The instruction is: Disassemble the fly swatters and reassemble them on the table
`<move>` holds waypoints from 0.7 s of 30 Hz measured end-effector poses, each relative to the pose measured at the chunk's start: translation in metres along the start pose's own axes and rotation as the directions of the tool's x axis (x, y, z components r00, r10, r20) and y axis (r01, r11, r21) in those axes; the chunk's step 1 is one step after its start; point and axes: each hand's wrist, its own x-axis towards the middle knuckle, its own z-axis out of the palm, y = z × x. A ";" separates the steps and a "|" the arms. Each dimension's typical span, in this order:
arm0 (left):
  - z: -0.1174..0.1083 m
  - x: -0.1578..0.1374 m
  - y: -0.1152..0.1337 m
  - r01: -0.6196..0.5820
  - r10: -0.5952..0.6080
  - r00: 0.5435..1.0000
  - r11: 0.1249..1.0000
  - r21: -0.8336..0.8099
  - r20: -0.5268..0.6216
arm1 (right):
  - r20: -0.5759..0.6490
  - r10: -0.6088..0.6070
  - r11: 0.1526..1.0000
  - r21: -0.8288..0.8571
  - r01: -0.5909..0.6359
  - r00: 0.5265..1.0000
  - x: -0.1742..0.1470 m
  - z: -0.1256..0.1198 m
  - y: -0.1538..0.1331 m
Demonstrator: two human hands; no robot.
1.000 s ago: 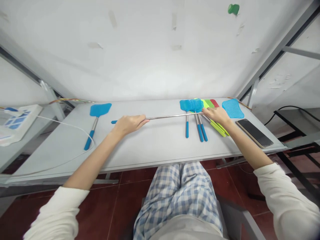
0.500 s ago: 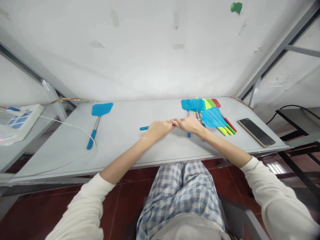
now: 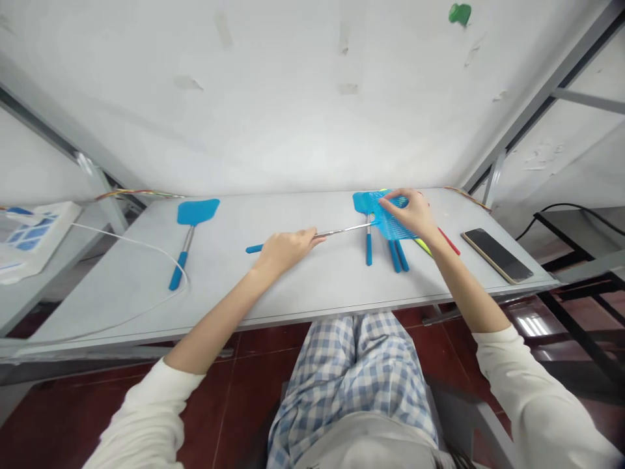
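Note:
My left hand (image 3: pixel 288 251) is closed round the handle end of a blue fly swatter (image 3: pixel 342 230), whose thin metal shaft stretches to the right. The swatter's meshed blue head lies in my right hand (image 3: pixel 413 212), thumb and fingers pinching the mesh. Beneath and beside that head lie more fly swatters, partly hidden: a blue one (image 3: pixel 368 247) with its handle toward me, further blue handles (image 3: pixel 398 256), and a red handle (image 3: pixel 449 241) and yellow-green one behind my right wrist. Alone on the left lies another blue fly swatter (image 3: pixel 189 238).
A dark-screened phone (image 3: pixel 497 255) lies at the table's right end. A white cable (image 3: pixel 146 244) loops across the left of the grey table (image 3: pixel 234 286) and over the lone swatter's handle. A white and blue box-like object (image 3: pixel 41 238) stands at far left.
My hands, together at the shaft before, have drawn apart: the left slid left, the right moved right to the swatter's head. More of the metal shaft now shows between them.

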 end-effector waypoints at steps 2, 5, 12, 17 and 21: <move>0.004 0.002 0.012 -0.026 0.026 0.999 1.000 -0.016 0.022 | -0.017 -0.043 0.999 0.001 0.043 0.999 -0.003 0.016 -0.007; 0.011 0.004 0.026 -0.028 0.032 0.998 0.997 -0.066 0.060 | -0.090 -0.109 0.991 -0.086 0.101 0.990 -0.010 0.033 -0.020; 0.010 0.003 0.030 0.034 0.015 0.982 0.966 -0.255 0.186 | -0.034 -0.137 0.990 -0.024 0.136 0.990 -0.003 0.050 -0.012; 0.019 0.027 0.014 0.224 -0.118 0.970 0.774 -0.592 0.212 | -0.206 -0.017 0.991 0.125 0.043 0.978 0.031 0.055 0.035; 0.042 0.062 0.023 0.524 -0.318 0.849 0.402 -0.751 0.422 | -0.243 0.081 0.996 0.056 -0.069 0.967 0.040 0.059 0.074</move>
